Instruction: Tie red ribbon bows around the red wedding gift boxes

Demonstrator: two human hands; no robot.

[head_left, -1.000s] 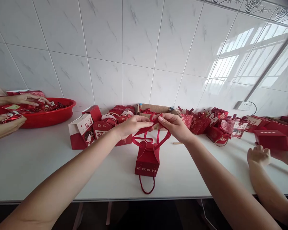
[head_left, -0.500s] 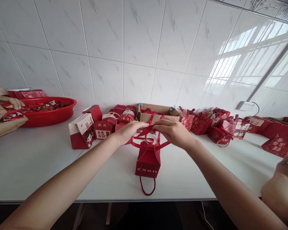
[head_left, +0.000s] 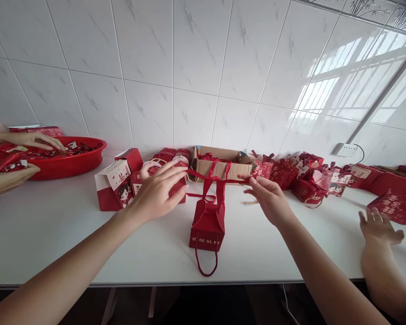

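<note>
A small red gift box (head_left: 207, 232) with gold lettering stands upright on the table, its rope handle hanging toward the front. Red ribbon (head_left: 208, 183) rises from its top and stretches sideways between my hands in a knot or crossing above the box. At the left, my left hand (head_left: 162, 192) has the ribbon at its fingertips, fingers long and thumb apart; the exact grip is partly hidden. On the other side, my right hand (head_left: 270, 196) pinches the ribbon's other length between thumb and forefinger.
A cardboard box (head_left: 219, 168) with red ribbons stands behind. Red gift boxes (head_left: 113, 187) are at left, more gift bags (head_left: 309, 187) at right. A co-worker's hands (head_left: 30, 144) are at a red basin (head_left: 71, 164) of candies; another person's hand (head_left: 379, 230) rests at right.
My hands have moved apart from close together above the box, drawing the ribbon out sideways. The co-worker's hand at left reaches into the basin, and the hand at right has spread on the table.
</note>
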